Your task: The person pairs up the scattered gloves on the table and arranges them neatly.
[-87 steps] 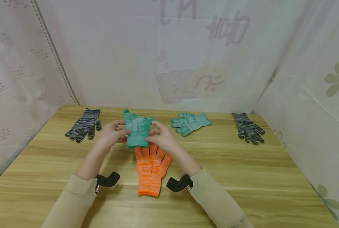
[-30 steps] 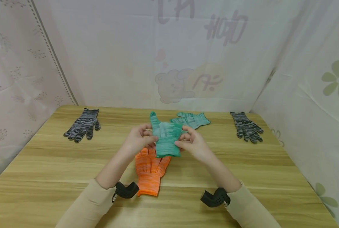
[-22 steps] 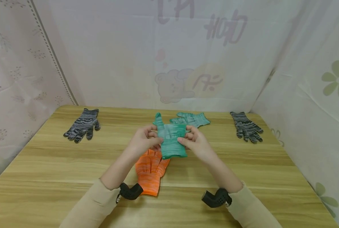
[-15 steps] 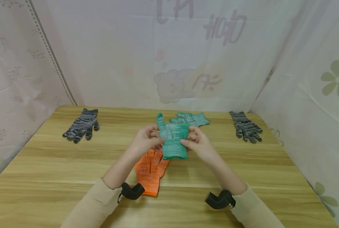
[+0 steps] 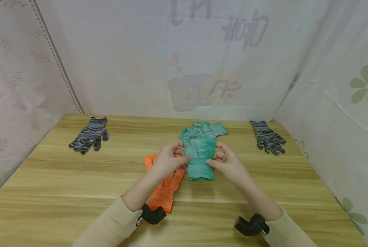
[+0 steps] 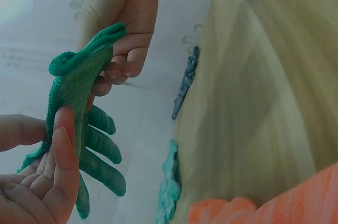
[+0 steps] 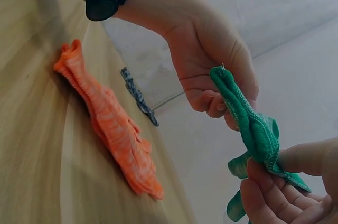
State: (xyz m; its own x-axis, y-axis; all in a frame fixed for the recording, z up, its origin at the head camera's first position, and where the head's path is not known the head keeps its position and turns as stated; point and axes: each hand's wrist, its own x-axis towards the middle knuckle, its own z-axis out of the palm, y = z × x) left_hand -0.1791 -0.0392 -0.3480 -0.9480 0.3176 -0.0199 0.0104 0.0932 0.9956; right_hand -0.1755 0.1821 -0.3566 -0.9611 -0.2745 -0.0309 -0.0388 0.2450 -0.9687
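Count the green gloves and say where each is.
2: one green glove held between the left hand and right hand; a second glove behind it on the table, partly hidden. No third shows.

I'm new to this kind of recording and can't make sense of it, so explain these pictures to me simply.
There is no robot here: a person works with two bare hands. The widest picture comes from a camera on the head, looking forward and down. The other two come from a camera on each wrist; the black wrist pieces are probably those cameras.

The left hand and right hand hold a green glove between them, above the wooden table. On the table lie an orange glove, partly hidden by the left arm, a second green glove, and, toward the far corners, a left dark glove and a right dark glove.
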